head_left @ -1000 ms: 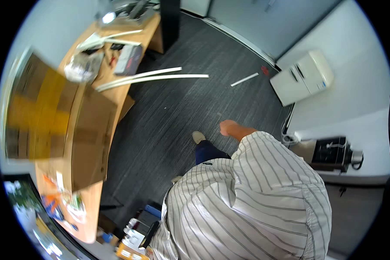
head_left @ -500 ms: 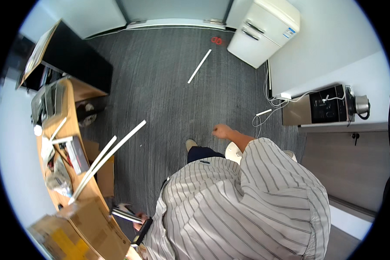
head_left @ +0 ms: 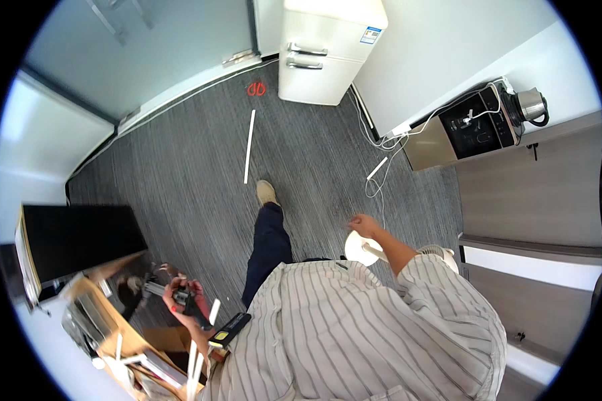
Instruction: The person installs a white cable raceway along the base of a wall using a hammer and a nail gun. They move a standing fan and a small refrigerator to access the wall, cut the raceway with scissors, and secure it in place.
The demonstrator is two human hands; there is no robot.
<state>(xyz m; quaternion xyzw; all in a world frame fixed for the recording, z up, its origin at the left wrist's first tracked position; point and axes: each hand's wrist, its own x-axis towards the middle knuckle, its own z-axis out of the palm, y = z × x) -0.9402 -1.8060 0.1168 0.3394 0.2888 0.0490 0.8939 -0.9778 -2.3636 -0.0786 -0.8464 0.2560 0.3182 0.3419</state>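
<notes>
My left hand (head_left: 184,297) is at the left, closed around a black-and-grey tool (head_left: 192,309) with metal parts. Blur and my fingers hide what kind of tool it is. Close to my left sleeve is a flat black device (head_left: 229,330) with a yellowish patch. My right hand (head_left: 363,226) hangs over the floor with its fingers curled in, and nothing shows in it. Just below it is a round cream base (head_left: 362,248) of a white appliance. Ahead of my shoe (head_left: 266,192), a long white strip (head_left: 249,147) lies on the carpet.
Red-handled scissors (head_left: 256,89) lie by the white fridge (head_left: 331,57). Loose cables (head_left: 381,184) and a short white strip (head_left: 376,168) are near the dark-fronted dispenser (head_left: 448,134). At left stand a black cabinet (head_left: 80,237) and a cluttered wooden table (head_left: 130,339) with more white strips.
My body has turned left and stepped forward, so the room has shifted in view. My left hand has come up and forward with the tool. My right hand stays loosely curled.
</notes>
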